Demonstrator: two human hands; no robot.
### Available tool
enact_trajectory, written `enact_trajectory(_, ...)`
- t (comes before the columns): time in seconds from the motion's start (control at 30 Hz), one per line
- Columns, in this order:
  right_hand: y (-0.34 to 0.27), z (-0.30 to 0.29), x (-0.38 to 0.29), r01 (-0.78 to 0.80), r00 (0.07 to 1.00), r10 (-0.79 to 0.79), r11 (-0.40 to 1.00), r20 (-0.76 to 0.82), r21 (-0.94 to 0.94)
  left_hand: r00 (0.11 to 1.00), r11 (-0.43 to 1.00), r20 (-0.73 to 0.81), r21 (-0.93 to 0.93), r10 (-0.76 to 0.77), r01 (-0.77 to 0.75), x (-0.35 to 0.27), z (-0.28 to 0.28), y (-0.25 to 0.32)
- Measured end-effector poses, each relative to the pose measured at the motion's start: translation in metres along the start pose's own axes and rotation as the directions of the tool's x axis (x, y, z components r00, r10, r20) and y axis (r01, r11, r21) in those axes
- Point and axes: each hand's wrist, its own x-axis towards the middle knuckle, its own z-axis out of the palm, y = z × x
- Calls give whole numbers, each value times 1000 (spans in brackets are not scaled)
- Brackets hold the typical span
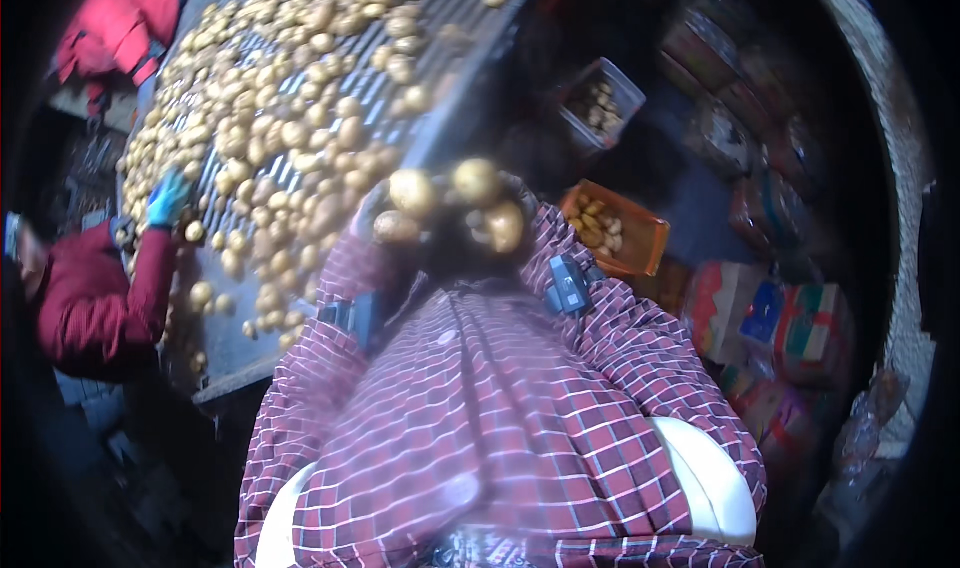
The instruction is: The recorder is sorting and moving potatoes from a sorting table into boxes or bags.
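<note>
Before my chest, my left hand (369, 212) is at the lower edge of the potato heap, shut on potatoes (412, 191); most of the fingers are hidden and blurred. Close beside it, my right hand (525, 197) is shut on potatoes (475, 181) too, one of them lower down by the palm. Both hands are raised near the side rail (442, 129) of a slatted sorting table. Many loose potatoes (292, 134) lie spread over its metal slats. Dark devices are strapped over both of my plaid sleeves.
At the left, a co-worker in a dark red jacket (97, 298) reaches a blue-gloved hand (169, 197) to the potatoes. Another person in a red jacket (124, 24) is farther up. Right stand an orange crate (655, 247) and a pale crate (632, 92) with potatoes, beside cardboard boxes (811, 324).
</note>
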Motion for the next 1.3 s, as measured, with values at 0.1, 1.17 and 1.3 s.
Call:
enact_trajectory(0.1, 40, -74, -12, -142, 978, -44, 570, 202, 810, 996, 985, 62, 161, -66, 55, 30, 8, -38)
enact_trajectory(1.17, -22, 2, -29, 83, 995, -92, 974, -35, -212, 990, 979, -68, 171, 127, -114, -25, -25, -76)
enact_trajectory(1.3, -6, 56, 46, 122, 992, -100, 835, 70, -537, 974, 983, -134, 15, 182, -182, -118, -55, 29)
